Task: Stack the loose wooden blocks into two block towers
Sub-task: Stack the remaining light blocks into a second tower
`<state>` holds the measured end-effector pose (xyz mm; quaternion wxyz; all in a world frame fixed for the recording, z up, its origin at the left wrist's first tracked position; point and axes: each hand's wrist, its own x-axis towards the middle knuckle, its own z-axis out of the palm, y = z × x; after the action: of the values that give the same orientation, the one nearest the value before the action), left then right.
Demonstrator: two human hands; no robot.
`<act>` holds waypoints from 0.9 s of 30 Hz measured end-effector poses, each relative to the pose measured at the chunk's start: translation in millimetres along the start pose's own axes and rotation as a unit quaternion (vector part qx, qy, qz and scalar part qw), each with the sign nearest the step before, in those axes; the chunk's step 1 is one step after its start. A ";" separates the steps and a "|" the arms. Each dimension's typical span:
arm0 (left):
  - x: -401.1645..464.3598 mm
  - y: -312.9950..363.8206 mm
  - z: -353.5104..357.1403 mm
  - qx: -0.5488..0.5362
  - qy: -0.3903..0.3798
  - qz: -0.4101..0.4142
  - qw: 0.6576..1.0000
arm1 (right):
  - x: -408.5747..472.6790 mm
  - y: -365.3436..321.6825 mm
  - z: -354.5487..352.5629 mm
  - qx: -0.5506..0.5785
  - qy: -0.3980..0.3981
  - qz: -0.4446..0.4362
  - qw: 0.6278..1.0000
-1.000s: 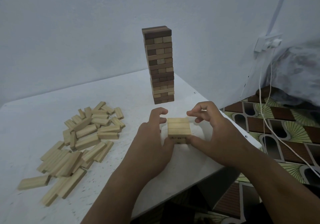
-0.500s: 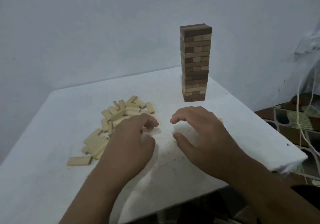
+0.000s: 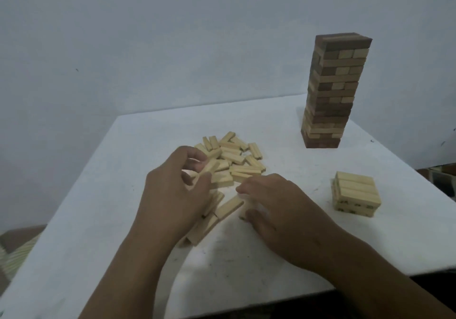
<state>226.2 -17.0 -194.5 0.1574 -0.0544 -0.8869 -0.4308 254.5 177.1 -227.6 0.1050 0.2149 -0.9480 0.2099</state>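
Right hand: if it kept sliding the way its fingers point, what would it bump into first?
Probably the pile of loose blocks. The right hand points left and away, with the pile's nearest blocks just beyond its fingertips. Depth is hard to judge, so this is a best guess.

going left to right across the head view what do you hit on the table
left hand gripping a light block → right hand on the loose blocks → tall brown-and-light tower → short light-wood stack, nearer the viewer than the tower
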 end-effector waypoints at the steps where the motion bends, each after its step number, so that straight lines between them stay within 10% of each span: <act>1: 0.7 -2.0 -2.8 -0.011 0.007 -0.009 1.000 | 0.7 -1.4 2.5 -0.008 -0.007 -0.004 1.000; 27: -18.1 25.7 33.3 0.117 -0.125 0.104 0.980 | -23.0 21.4 -24.7 0.065 -0.006 0.098 0.993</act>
<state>241.5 25.7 -200.5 0.0943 -0.1806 -0.9335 -0.2950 267.9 214.0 -219.9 0.0637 0.1286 -0.9494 0.2792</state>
